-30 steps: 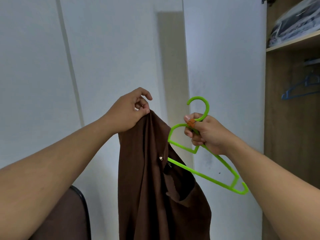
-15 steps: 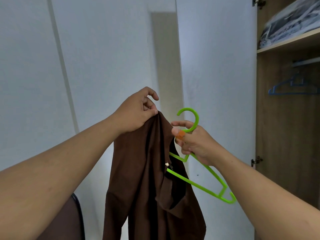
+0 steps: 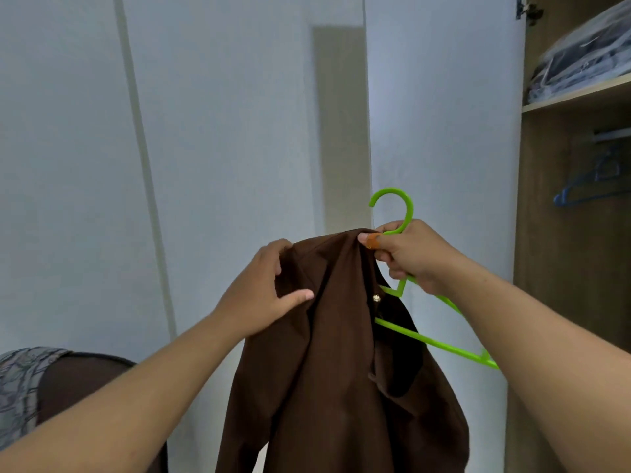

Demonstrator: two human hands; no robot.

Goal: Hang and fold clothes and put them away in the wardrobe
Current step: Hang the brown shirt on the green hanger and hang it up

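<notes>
A brown shirt hangs in front of me at chest height. My left hand holds its left shoulder, fingers behind the fabric and thumb lying across the front. My right hand grips the neck of a green plastic hanger just under its hook and pinches the top of the shirt against it with the thumb. The hanger's left arm is hidden inside the shirt; its right arm sticks out down to the right.
The open wardrobe stands at the right, with a blue hanger on its rail and bagged clothes on the shelf above. Its white door is behind the hanger. A dark chair back with patterned cloth is lower left.
My right hand has brought the hanger left to the shirt's top and now pinches it there. My left hand has let go of the top and taken the left shoulder lower down.
</notes>
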